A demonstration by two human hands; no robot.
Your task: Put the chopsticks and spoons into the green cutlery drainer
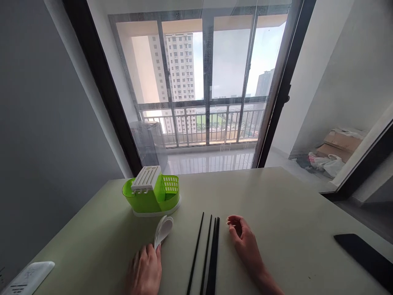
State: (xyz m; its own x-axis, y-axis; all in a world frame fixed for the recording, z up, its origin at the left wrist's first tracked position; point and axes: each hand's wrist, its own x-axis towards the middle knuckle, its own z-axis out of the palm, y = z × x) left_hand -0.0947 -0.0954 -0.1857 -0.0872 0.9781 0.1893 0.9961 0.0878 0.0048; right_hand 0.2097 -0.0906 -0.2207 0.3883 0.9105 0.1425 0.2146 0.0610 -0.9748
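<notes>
White spoons, at least two with their bowls together, stick up from my left hand, whose fingers are wrapped round the handles. Just beyond them stands a green utensil caddy with a white slotted top. Several black chopsticks lie lengthwise on the table between my hands, some bunched at the right. My right hand rests to the right of the chopsticks, apart from them. Its fingers are curved, with a gap to the thumb, and I see nothing in it.
The pale table reaches to a glass door with a dark frame. A flat black object lies at the right edge. At the lower left is a white object, partly cut off. Cardboard and plastic bags sit on the floor beyond.
</notes>
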